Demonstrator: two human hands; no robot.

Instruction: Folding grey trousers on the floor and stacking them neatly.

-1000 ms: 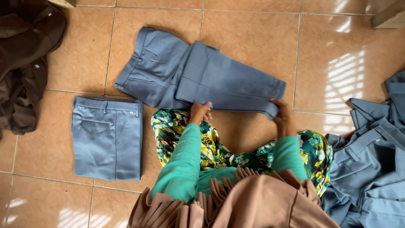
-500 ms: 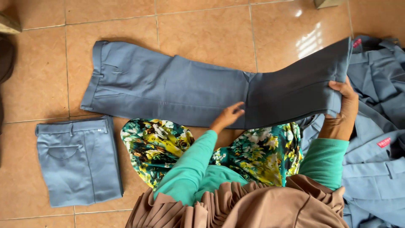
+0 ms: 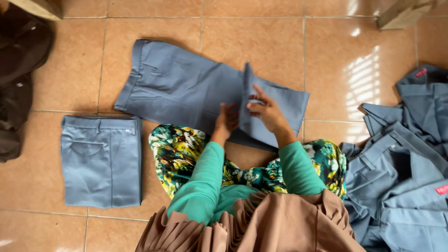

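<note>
Grey-blue trousers [image 3: 177, 88] lie across the tiled floor in front of me, waistband to the left. Their leg end is folded back over the middle, the fold standing up slightly. My right hand [image 3: 267, 112] grips that folded leg cloth between thumb and fingers. Flat on the trousers just left of the fold rests my left hand [image 3: 227, 120], pressing the cloth down. Both arms wear green sleeves, and a floral garment covers my knees.
A folded pair of the same grey-blue trousers [image 3: 101, 161] lies at my left. A heap of unfolded grey-blue trousers [image 3: 406, 163] fills the right side. Dark brown clothing [image 3: 18, 79] sits at the far left. Wooden pieces [image 3: 403, 14] stand at the top edges.
The trouser legs, stretched out to the right half a second ago, are now folded back toward the middle. My right hand has moved left with the cloth, close to my left hand.
</note>
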